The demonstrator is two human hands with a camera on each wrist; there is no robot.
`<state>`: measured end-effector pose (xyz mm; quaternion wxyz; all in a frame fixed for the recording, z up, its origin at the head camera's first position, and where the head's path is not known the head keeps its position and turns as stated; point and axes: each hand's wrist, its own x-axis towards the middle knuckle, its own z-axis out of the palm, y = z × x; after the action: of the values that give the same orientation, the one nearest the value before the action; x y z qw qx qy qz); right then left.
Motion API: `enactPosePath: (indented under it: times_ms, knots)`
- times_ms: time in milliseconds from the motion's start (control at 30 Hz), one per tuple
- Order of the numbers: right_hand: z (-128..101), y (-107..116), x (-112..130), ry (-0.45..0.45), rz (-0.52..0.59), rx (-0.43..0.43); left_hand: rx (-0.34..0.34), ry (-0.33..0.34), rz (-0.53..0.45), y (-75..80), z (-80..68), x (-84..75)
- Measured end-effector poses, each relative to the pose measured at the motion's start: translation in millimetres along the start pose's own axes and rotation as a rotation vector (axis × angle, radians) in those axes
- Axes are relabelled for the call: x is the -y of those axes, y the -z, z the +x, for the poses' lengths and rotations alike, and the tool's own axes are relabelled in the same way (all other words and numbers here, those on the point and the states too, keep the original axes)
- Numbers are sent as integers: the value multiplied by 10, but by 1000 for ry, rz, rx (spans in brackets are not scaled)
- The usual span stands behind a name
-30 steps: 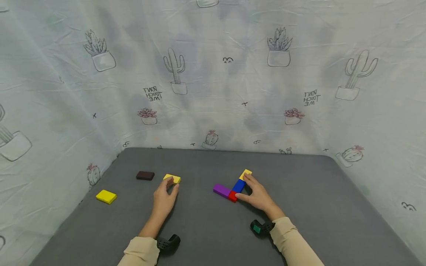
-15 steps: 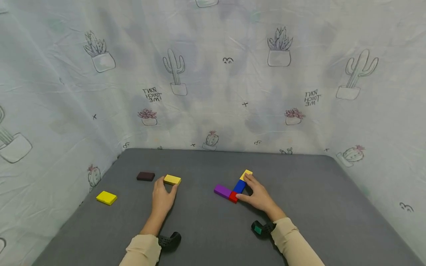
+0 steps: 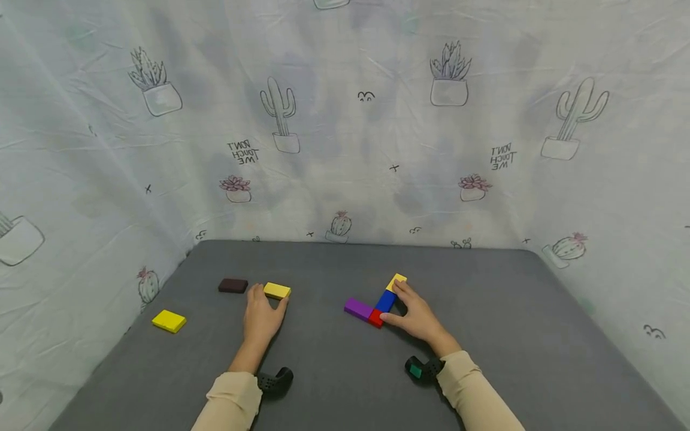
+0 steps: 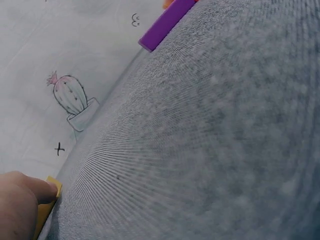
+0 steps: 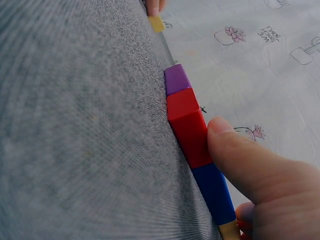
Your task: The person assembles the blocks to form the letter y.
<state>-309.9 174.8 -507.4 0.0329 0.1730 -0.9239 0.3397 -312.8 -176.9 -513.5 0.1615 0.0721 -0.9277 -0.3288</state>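
Blocks lie flat on the table. In the head view my left hand (image 3: 260,320) straddles a yellow block (image 3: 277,291), thumb at its right end and fingers at its left. The left wrist view shows a digit on that yellow block's (image 4: 45,215) end. To the right, a purple block (image 3: 357,309) meets a red block (image 3: 375,318), from which a blue block (image 3: 386,301) and a second yellow block (image 3: 398,278) run in a row, forming a bent shape. My right hand (image 3: 419,318) holds this row, thumb against the red block (image 5: 187,130) and fingers at the yellow end.
A dark brown block (image 3: 233,286) lies left of the left hand's block, and another yellow block (image 3: 169,321) sits nearer the table's left edge. A grey cloth covers the table (image 3: 334,371). Behind it hangs a pale curtain (image 3: 345,131) with cactus drawings.
My left hand's fingers have shifted left off the top of the yellow block to its left end, with the thumb at the right end. The right hand and its blocks stay put.
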Motion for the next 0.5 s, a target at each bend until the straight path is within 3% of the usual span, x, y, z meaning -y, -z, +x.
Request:
enactPosePath:
  times_ms: [267, 500]
  knots:
    - [12, 24, 5, 9, -7, -12, 4, -7, 5, 3, 18, -29]
    - [-9, 16, 18, -1, 4, 8, -20, 46, -156, 27, -46, -32]
